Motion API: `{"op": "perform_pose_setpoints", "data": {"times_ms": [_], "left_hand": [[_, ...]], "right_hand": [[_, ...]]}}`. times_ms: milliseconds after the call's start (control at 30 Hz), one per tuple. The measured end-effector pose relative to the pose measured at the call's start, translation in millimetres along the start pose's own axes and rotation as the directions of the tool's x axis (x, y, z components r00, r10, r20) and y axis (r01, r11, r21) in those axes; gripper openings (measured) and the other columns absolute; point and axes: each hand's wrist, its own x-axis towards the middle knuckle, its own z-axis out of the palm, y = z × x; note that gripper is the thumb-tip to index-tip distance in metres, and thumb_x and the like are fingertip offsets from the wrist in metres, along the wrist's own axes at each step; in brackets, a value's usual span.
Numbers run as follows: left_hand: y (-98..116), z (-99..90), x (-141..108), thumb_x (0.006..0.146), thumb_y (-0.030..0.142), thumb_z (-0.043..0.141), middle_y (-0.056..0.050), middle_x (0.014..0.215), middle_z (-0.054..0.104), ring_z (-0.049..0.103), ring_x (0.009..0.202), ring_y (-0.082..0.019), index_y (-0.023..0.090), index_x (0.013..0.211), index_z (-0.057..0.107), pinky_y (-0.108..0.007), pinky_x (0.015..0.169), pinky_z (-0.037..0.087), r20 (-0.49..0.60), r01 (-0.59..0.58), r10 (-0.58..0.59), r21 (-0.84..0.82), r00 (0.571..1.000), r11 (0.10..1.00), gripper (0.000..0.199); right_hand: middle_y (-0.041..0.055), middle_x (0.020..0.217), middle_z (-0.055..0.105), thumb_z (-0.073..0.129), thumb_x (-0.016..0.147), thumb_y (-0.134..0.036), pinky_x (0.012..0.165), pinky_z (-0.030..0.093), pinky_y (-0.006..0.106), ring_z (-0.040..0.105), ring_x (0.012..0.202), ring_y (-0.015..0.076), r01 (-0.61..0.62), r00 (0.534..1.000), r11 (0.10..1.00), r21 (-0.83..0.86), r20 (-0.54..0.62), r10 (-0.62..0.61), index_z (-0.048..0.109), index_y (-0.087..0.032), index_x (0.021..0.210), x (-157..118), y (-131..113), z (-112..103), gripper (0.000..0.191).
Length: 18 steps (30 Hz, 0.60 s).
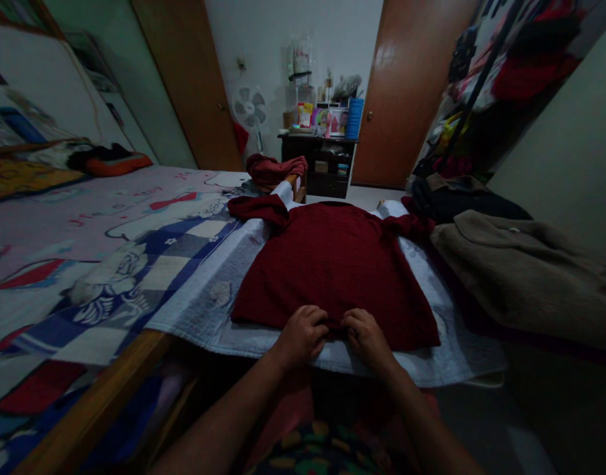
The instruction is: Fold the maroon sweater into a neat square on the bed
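Observation:
A dark red garment (pixel 333 264) lies spread out on a pale quilted cloth (pixel 194 316), its two sleeves reaching out to the left and right at the far end. At the middle of its near edge, my left hand (pixel 305 333) has its fingers curled on the hem. Just to the right, my right hand (pixel 363 331) pinches the same hem. A short stretch of the edge shows between the two hands. The fingertips are partly hidden by the fabric and the hands.
On the left is a bed with a patterned sheet (pixel 134 191) and a wooden edge (pixel 105 396). Brown folded clothing (pixel 525 270) is piled at the right. A reddish cloth (pixel 273 170) lies beyond the left sleeve. A fan (pixel 250 107) and dark cabinet (pixel 317 165) stand farther back.

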Motion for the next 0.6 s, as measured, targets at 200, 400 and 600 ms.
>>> {"op": "perform_pose_setpoints", "data": {"times_ms": [200,400,600], "left_hand": [[3.4,-2.9,0.0,0.085,0.021,0.055,-0.006,0.099,0.062,0.054,0.093,-0.021,0.022,0.098,0.063,-0.035,0.085,0.042,0.093,0.044,-0.043,-0.004,0.995,0.999,0.015],[4.8,-4.6,3.3,0.079,0.017,0.059,-0.004,0.103,0.061,0.053,0.094,-0.02,0.024,0.118,0.054,-0.032,0.084,0.042,0.086,0.12,-0.112,-0.091,0.99,0.989,0.04],[-2.2,-7.1,6.5,0.081,0.022,0.059,-0.003,0.096,0.06,0.053,0.09,-0.019,0.024,0.103,0.061,-0.029,0.08,0.041,0.162,0.11,-0.097,-0.071,0.982,0.991,0.022]], "right_hand": [[0.0045,0.097,0.063,0.046,0.078,-0.004,0.086,0.042,0.035,0.054,0.095,0.0202,0.029,0.999,0.999,0.019,0.044,-0.03,0.067,-0.023,0.089,-3.6,-1.1,-2.2,0.03],[0.0044,0.105,0.062,0.05,0.079,-0.008,0.092,0.041,0.038,0.054,0.102,0.0204,0.064,0.994,0.996,0.069,0.087,-0.07,0.067,-0.025,0.094,-7.3,-2.0,0.9,0.029],[0.0081,0.119,0.058,0.044,0.069,0.0,0.099,0.04,0.038,0.049,0.114,0.0214,-0.032,0.998,0.999,0.002,0.055,0.031,0.063,-0.021,0.111,-10.2,6.9,-6.1,0.051]]}}
